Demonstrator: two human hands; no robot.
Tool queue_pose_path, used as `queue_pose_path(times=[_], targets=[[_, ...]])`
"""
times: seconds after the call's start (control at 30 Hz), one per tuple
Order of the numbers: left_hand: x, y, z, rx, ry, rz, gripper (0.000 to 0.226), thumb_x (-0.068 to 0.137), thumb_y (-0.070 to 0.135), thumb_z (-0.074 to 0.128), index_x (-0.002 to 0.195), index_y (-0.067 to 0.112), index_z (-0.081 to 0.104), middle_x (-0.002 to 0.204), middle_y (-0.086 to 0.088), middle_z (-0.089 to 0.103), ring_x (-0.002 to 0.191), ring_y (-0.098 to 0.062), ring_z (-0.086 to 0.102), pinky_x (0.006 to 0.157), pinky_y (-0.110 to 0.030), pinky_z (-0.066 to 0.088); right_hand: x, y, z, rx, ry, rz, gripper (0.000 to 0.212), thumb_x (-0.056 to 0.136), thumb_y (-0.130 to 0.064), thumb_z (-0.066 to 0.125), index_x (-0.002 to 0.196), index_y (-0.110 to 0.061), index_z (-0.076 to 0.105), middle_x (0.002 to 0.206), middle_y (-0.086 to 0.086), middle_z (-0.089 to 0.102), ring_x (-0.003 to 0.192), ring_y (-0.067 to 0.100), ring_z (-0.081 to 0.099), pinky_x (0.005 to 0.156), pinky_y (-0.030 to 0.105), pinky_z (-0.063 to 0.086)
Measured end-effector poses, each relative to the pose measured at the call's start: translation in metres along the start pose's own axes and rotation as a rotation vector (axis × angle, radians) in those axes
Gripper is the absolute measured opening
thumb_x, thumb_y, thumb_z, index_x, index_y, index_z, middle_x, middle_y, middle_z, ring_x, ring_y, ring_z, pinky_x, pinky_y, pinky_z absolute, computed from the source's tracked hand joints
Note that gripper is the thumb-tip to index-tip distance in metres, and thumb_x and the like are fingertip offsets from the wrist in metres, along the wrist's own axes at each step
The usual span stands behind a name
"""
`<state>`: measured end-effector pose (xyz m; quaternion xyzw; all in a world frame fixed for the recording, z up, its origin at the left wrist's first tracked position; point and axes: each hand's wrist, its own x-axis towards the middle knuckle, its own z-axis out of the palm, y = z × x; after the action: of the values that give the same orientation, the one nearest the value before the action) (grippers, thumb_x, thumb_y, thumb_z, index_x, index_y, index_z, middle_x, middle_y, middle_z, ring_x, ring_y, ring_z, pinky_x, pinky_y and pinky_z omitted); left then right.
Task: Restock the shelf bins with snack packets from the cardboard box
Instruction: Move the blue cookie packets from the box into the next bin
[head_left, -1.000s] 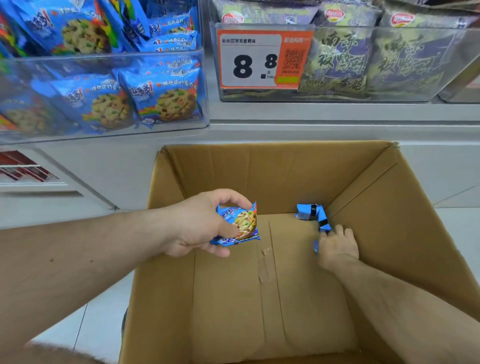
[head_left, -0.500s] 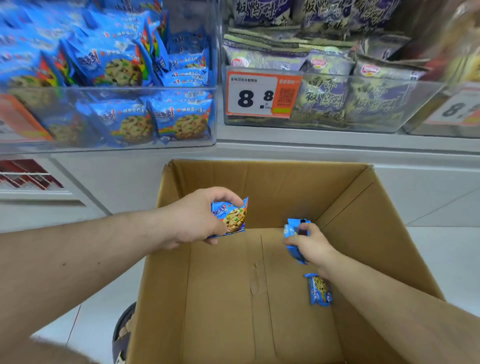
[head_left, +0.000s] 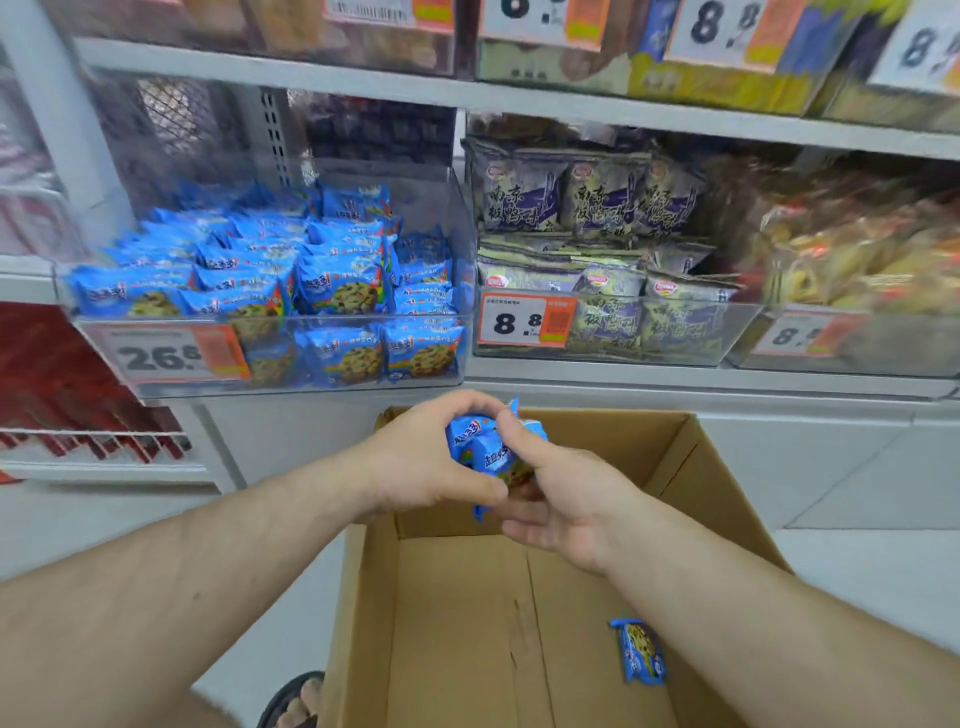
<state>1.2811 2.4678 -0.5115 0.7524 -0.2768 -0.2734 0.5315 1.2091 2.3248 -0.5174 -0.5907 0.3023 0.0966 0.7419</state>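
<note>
A small bunch of blue cookie snack packets (head_left: 488, 452) is held above the far end of the open brown cardboard box (head_left: 691, 467), gripped between both hands. The left hand (head_left: 426, 462) curls its fingers over the top and thumb underneath; the right hand (head_left: 561, 493) pinches them from the other side, thumb on top. One more blue packet (head_left: 638, 650) lies flat on the box floor (near the right wall). Beyond the box, the clear plastic shelf bin (head_left: 311, 384) is already heaped with matching blue packets.
</note>
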Motion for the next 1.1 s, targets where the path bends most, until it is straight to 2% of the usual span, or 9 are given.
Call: queue_pose_path(times=[0.1, 0.27, 0.43, 0.5, 0.6, 0.7, 0.8, 0.93, 1.1], targets=[[-0.003, 0.001, -0.007, -0.044, 0.036, 0.031, 0.060, 0.057, 0.006, 0.084, 0.106, 0.032, 0.062, 0.102, 0.005, 0.069, 0.085, -0.009, 0.066, 0.083, -0.031, 0.057, -0.007, -0.007, 0.003, -0.001, 0.024, -0.068, 0.047, 0.082, -0.057, 0.066, 0.104, -0.016, 0.067, 0.059, -0.005, 0.068, 0.067, 0.020, 0.072, 0.059, 0.029, 0.051], [-0.010, 0.007, -0.015, -0.086, 0.020, 0.105, 0.058, 0.063, -0.001, 0.079, 0.111, 0.026, 0.061, 0.102, 0.001, 0.068, 0.080, -0.008, 0.064, 0.073, -0.030, 0.055, -0.018, -0.013, 0.013, -0.081, 0.001, -0.089, 0.053, 0.087, -0.057, 0.059, 0.109, -0.009, 0.066, 0.085, 0.010, 0.067, 0.074, 0.027, 0.073, 0.065, 0.036, 0.058], [-0.016, 0.017, -0.039, -0.114, 0.061, 0.121, 0.055, 0.065, -0.006, 0.075, 0.105, 0.029, 0.062, 0.102, -0.005, 0.068, 0.072, -0.014, 0.064, 0.066, -0.033, 0.054, -0.014, -0.023, 0.009, -0.719, 0.254, -0.553, 0.072, 0.076, -0.066, 0.061, 0.133, -0.027, 0.041, 0.124, -0.004, 0.052, 0.104, 0.010, 0.057, 0.087, 0.030, 0.048], [-0.020, 0.019, -0.050, -0.110, 0.048, 0.135, 0.056, 0.067, -0.009, 0.074, 0.107, 0.028, 0.061, 0.102, -0.001, 0.066, 0.072, -0.012, 0.063, 0.064, -0.029, 0.053, -0.011, -0.031, 0.007, -0.867, 0.132, -0.724, 0.081, 0.076, -0.055, 0.071, 0.143, -0.034, 0.029, 0.133, -0.013, 0.039, 0.117, 0.000, 0.046, 0.097, 0.021, 0.041], [-0.026, 0.021, -0.064, -0.072, -0.008, 0.156, 0.060, 0.072, -0.013, 0.072, 0.113, 0.029, 0.057, 0.106, 0.011, 0.062, 0.078, -0.005, 0.063, 0.064, -0.023, 0.050, -0.009, -0.044, 0.011, -0.990, -0.094, -0.804, 0.088, 0.068, -0.056, 0.074, 0.143, -0.039, 0.033, 0.134, -0.023, 0.044, 0.117, -0.011, 0.046, 0.098, 0.010, 0.038], [-0.031, 0.019, -0.075, -0.048, -0.043, 0.172, 0.061, 0.072, -0.010, 0.073, 0.111, 0.033, 0.053, 0.109, 0.010, 0.060, 0.079, -0.007, 0.063, 0.064, -0.023, 0.051, -0.009, -0.060, 0.024, -1.060, -0.167, -0.889, 0.062, 0.070, -0.046, 0.076, 0.125, -0.045, 0.048, 0.119, -0.025, 0.058, 0.108, -0.006, 0.056, 0.090, 0.015, 0.045], [-0.034, 0.018, -0.085, -0.061, -0.015, 0.218, 0.062, 0.066, 0.000, 0.075, 0.107, 0.039, 0.050, 0.116, 0.002, 0.054, 0.085, -0.016, 0.064, 0.065, -0.030, 0.052, -0.005, -0.072, 0.037, -1.121, -0.171, -0.940, 0.059, 0.063, -0.055, 0.070, 0.119, -0.039, 0.056, 0.109, -0.021, 0.062, 0.098, -0.001, 0.060, 0.085, 0.024, 0.051], [-0.035, 0.021, -0.103, -0.003, 0.234, 0.283, 0.064, 0.060, 0.016, 0.079, 0.111, 0.037, 0.046, 0.112, 0.001, 0.051, 0.088, -0.015, 0.064, 0.073, -0.033, 0.055, 0.002, -0.096, 0.053, -1.047, -0.112, -0.976, 0.051, 0.056, -0.049, 0.078, 0.101, -0.036, 0.057, 0.095, -0.022, 0.060, 0.082, 0.003, 0.060, 0.077, 0.030, 0.053], [-0.025, 0.016, -0.139, 0.172, 0.810, 0.236, 0.040, 0.070, 0.018, 0.076, 0.093, 0.037, 0.050, 0.096, 0.010, 0.056, 0.085, -0.013, 0.060, 0.074, -0.030, 0.049, 0.028, -0.141, 0.076, -1.102, 0.019, -1.022, 0.044, 0.067, -0.030, 0.084, 0.102, -0.034, 0.058, 0.097, -0.013, 0.062, 0.085, 0.012, 0.058, 0.078, 0.029, 0.048]])
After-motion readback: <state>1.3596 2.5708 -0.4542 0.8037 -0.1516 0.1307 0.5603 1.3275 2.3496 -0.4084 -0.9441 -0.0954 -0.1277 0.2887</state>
